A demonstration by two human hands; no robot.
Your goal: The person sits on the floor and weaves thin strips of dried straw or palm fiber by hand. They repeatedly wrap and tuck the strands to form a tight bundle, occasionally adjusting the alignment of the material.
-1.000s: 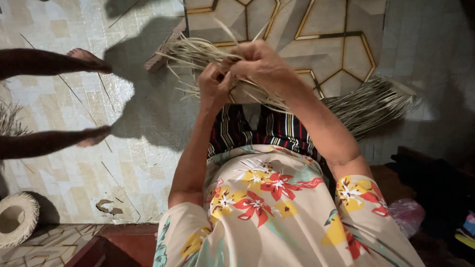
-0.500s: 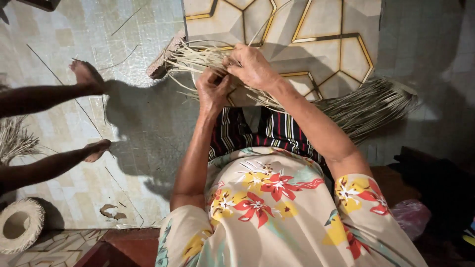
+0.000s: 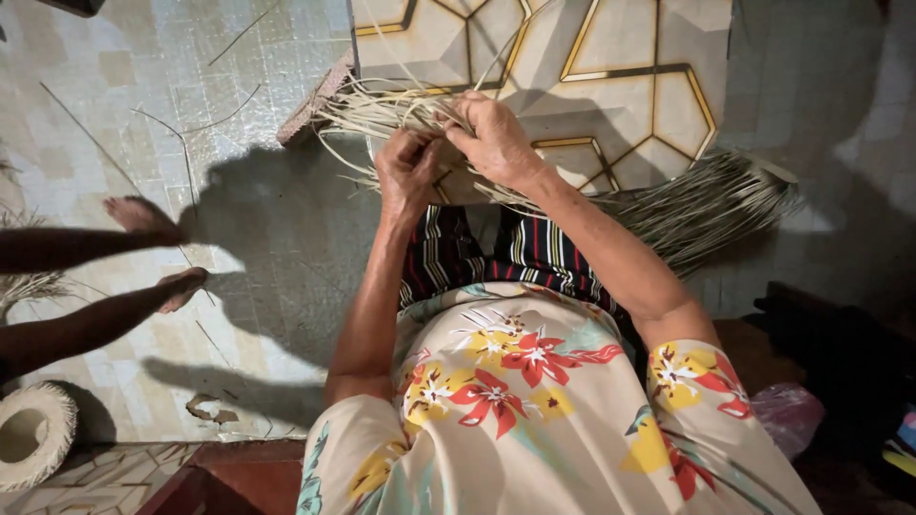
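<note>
Both hands have slid toward 6 o'clock; left hand (image 3: 408,172) and right hand (image 3: 496,143) fingers stay clamped on straw strips (image 3: 382,113).

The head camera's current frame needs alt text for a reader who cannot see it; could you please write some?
Seen from above, a seated person's left hand and right hand grip a bundle of pale dried strips over a tiled floor. Another person's bare feet reach in from the left, near a woven ring.

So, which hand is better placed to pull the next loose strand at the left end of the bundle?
Probably the left hand: it grips the dry strands nearer their loose ends, while the right hand rests further right.
</note>
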